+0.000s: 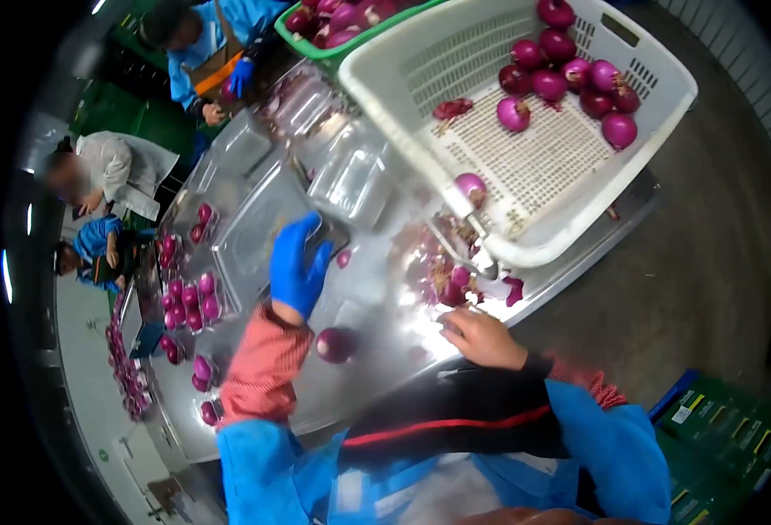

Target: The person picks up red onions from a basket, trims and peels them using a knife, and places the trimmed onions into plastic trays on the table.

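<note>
My left hand [300, 267], in a blue glove, is over the metal table [315, 394], its thumb and fingers apart with nothing between them. A small red onion piece [343, 259] lies just to its right, and a whole red onion [336, 345] sits below it, near my checked sleeve. My bare right hand [483, 337] is at the table's near edge, fingers bent, beside loose onion skins [513, 290]; whether its fingertips hold anything is hard to make out. A white basket [385, 114] with several red onions [549, 85] stands beyond it.
Clear plastic trays [346, 179] lie beyond my left hand. Packed onions [191, 302] line the left side. A green crate [315, 52] of onions is at the top. Co-workers [197, 52] stand across the table. Green crates [726, 429] are stacked at the lower right.
</note>
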The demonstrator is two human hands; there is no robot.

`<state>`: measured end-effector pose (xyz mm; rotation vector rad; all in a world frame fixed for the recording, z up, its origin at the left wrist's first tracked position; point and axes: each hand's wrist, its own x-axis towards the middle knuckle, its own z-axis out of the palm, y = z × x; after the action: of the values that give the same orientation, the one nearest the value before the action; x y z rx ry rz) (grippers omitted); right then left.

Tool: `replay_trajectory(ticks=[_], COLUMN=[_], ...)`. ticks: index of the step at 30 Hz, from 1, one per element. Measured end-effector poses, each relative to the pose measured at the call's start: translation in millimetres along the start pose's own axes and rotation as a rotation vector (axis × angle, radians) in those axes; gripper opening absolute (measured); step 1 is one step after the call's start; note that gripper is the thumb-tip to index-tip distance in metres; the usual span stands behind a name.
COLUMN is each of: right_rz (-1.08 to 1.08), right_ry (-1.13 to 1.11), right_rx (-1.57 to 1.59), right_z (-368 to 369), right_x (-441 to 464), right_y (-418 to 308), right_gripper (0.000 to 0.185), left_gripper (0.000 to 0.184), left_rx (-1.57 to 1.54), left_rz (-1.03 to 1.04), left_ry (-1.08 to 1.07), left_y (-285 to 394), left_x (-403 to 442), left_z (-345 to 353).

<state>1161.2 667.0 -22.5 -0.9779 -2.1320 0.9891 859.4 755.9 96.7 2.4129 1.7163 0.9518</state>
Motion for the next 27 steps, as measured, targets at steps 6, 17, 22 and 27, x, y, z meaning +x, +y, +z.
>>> replay_trajectory(ticks=[6, 17, 22, 27], right_rz=[-0.002, 0.226, 0.174, 0.250], right_ry=[-0.100, -0.096, 0.035, 0.075], right_rx=[-0.005, -0.013, -0.026, 0.020], right_z=[-28.3, -68.4, -61.8, -75.9], right_x=[-9.0, -35.2, -51.3, -47.1], right_y=[30.1, 84.5, 109.2, 84.2], right_gripper=[0.020, 0.025, 0.026, 0.021], left_gripper=[0.054, 0.066, 0.048, 0.025], left_rx=[-0.192, 0.476, 0.352, 0.299], left_rz=[0.555, 0.039, -0.045, 0.124], left_ry=[-0.321, -0.829, -0.814, -0.667], left_y=[104.7, 109.0, 94.1, 109.5], left_x=[230.0, 311.9, 312.3, 302.1], left_z=[101.3, 408.6, 440.4, 386.0])
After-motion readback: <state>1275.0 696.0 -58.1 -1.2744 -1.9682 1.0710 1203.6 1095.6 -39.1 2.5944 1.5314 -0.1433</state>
